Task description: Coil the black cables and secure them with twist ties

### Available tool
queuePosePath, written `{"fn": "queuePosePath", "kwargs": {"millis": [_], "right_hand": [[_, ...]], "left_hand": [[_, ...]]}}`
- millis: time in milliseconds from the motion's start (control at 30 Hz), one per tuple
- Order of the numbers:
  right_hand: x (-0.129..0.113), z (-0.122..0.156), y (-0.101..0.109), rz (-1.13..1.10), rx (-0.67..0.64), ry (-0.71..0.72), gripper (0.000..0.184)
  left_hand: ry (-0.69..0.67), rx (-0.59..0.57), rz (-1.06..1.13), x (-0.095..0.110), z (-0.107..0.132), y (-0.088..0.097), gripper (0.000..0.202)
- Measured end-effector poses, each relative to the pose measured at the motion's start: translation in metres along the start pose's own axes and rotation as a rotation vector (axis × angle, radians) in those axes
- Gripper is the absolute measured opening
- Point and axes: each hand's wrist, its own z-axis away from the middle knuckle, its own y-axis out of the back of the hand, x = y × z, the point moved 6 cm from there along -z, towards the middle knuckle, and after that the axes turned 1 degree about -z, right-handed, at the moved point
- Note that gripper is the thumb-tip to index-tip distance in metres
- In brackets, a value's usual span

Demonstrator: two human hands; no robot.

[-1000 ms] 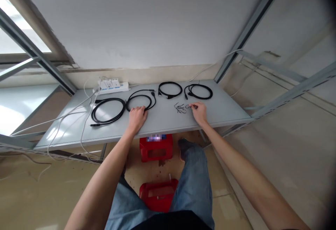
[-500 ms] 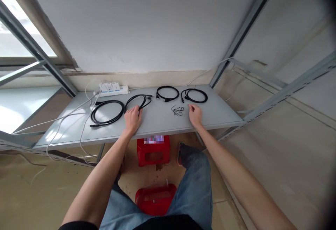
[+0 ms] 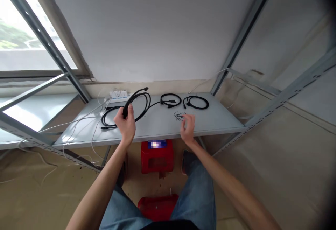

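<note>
I see the left hand (image 3: 126, 125) closed round a black cable (image 3: 128, 102), thumb over the bunch, at least part of it up off the shelf (image 3: 222, 119); half a second back the hand lies low over that cable. I judge this cable is the one being worked now. Its loops overlap the left coil (image 3: 105, 127) in my view, and a strand runs right, across the back-middle coil (image 3: 170, 107); touching or not, can't tell. Right hand (image 3: 188, 128) half-curled at the front edge, right of centre, just before the loose ties (image 3: 179, 117); whether its fingertips pinch one, I can't make out. Right coil (image 3: 201, 108) lies towards the back right corner. White power strip (image 3: 119, 99) along the back edge, left side. Shelf grey, glossy, set in a steel frame; pale wall (image 3: 157, 30) behind, bright window (image 3: 15, 35) left, red stool (image 3: 157, 156) below the front edge.
</note>
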Motion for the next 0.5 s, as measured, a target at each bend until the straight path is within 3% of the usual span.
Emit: {"fn": "queuePosePath", "kwargs": {"millis": [100, 167, 233, 300, 400, 500], "right_hand": [[-0.039, 0.034, -0.026, -0.189, -0.15, -0.133, 0.036], [-0.049, 0.045, -0.049, -0.372, -0.308, -0.348, 0.061], [-0.057, 0.046, -0.073, -0.592, -0.491, -0.547, 0.085], [-0.068, 0.038, -0.093, -0.815, -0.647, -0.674, 0.093], [-0.085, 0.016, -0.114, -0.997, -0.737, -0.729, 0.076], [-0.081, 0.0, -0.131, -0.861, -0.702, -0.757, 0.046]], "left_hand": [[0.115, 0.027, 0.17, -0.001, 0.001, 0.011, 0.059], [0.246, 0.024, 0.298, -0.012, 0.003, 0.013, 0.062], [0.386, 0.016, 0.407, -0.026, 0.008, 0.012, 0.067], [0.519, -0.015, 0.478, -0.042, 0.015, 0.007, 0.071], [0.668, -0.106, 0.512, -0.069, 0.028, -0.005, 0.071], [0.713, -0.251, 0.527, -0.095, 0.04, -0.018, 0.062]]}}
